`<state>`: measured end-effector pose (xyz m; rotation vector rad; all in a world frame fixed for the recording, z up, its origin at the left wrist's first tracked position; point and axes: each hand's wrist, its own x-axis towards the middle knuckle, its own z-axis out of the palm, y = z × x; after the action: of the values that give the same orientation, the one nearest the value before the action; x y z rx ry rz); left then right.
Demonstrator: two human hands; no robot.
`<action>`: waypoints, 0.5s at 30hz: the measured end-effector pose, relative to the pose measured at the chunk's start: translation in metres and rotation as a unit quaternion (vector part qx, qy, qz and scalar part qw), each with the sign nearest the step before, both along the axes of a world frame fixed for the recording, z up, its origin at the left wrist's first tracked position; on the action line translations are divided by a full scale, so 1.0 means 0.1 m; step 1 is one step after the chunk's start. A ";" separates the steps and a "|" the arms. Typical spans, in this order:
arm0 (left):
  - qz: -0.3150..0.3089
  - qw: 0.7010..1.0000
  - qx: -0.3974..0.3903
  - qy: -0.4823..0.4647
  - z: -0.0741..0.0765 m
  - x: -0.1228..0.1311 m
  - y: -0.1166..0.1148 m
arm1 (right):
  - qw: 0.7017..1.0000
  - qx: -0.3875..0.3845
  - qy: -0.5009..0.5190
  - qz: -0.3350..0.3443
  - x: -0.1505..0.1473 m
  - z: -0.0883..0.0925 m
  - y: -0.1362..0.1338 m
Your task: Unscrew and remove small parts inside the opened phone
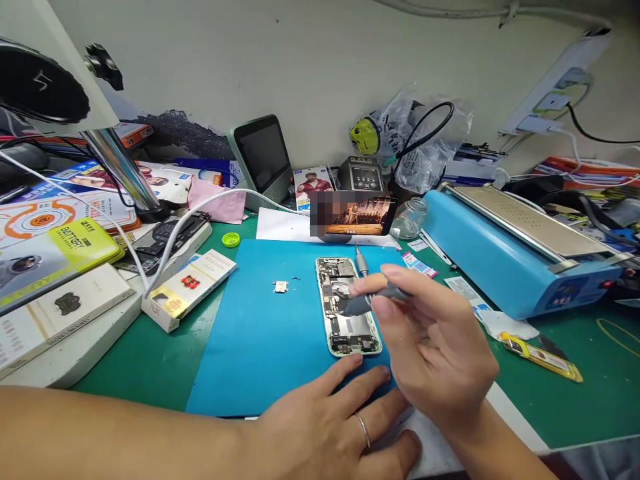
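An opened phone (347, 307) with its boards exposed lies on a blue mat (260, 333) in the middle of the desk. My right hand (435, 340) is closed on a grey screwdriver (373, 300), its tip down on the phone's middle. My left hand (335, 420), a ring on one finger, lies flat and open on the mat's near edge, fingertips just below the phone. A small loose metal part (281, 286) and tiny screws rest on the mat to the phone's left. Another driver (361, 261) lies beside the phone's top.
A blue heating machine (510, 250) stands at right. A second phone (355, 215) playing video, a small glass jar (411, 217) and a screen device (263, 157) sit behind. Boxes (187, 287), a white cable (165, 247) and a lamp post (123, 167) crowd the left. A yellow packet (543, 355) lies on the green mat.
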<state>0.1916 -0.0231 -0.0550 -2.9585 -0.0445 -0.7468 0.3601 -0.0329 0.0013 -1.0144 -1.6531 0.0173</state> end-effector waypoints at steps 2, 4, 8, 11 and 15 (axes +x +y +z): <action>0.005 1.000 -0.002 0.012 0.03 0.00 0.01 | 0.999 0.025 0.019 -0.024 0.00 -0.08 -0.03; -0.002 1.000 -0.002 0.007 0.04 -0.01 0.02 | 0.998 0.024 0.044 -0.039 0.01 -0.14 -0.06; -0.007 1.000 -0.010 -0.005 0.01 -0.01 0.01 | 0.997 0.014 0.059 -0.045 0.02 -0.17 -0.07; -0.011 1.000 -0.019 -0.007 0.01 -0.01 0.00 | 0.998 0.012 0.048 -0.035 0.02 -0.17 -0.07; -0.020 0.999 -0.029 0.005 0.04 -0.02 0.01 | 1.000 0.011 0.026 -0.002 0.01 -0.19 -0.08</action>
<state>0.1897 -0.0221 -0.0510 -3.0269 -0.0068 -0.7473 0.3614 -0.0405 -0.0175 -0.9936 -1.6013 0.0221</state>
